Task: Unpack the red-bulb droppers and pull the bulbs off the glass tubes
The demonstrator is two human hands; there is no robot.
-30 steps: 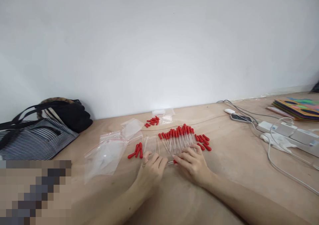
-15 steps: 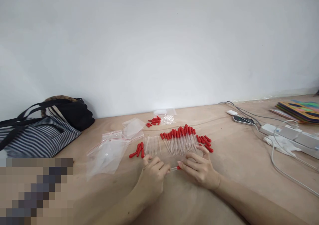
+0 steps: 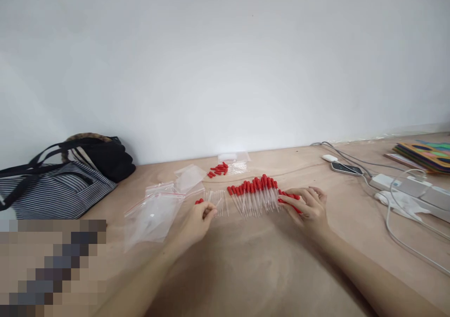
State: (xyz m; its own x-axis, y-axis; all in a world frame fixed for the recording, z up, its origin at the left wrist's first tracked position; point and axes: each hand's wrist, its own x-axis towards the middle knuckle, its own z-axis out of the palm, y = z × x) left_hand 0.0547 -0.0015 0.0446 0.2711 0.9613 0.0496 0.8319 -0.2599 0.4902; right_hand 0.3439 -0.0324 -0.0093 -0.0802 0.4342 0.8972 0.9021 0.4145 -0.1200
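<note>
Several clear dropper tubes lie side by side on the table. My left hand is closed at their left edge, with thumb and fingertips pinched over the end of one tube. Two red rubber bulbs show just beyond its knuckles. On the right, my right hand reaches over a small group of loose red rubber bulbs; its thumb and forefinger are parted around some of them. Between my hands is a fanned row of droppers, red bulbs fitted on clear tubes.
Clear zip bags lie to the left, near a striped bag. Farther back are more red bulbs beside a packet of tubes. A power strip, cables and a dark device occupy the right side.
My hands have separated from a dropper held between them near the front. The left has moved up and left to the tubes, the right up and right to the loose bulbs.
</note>
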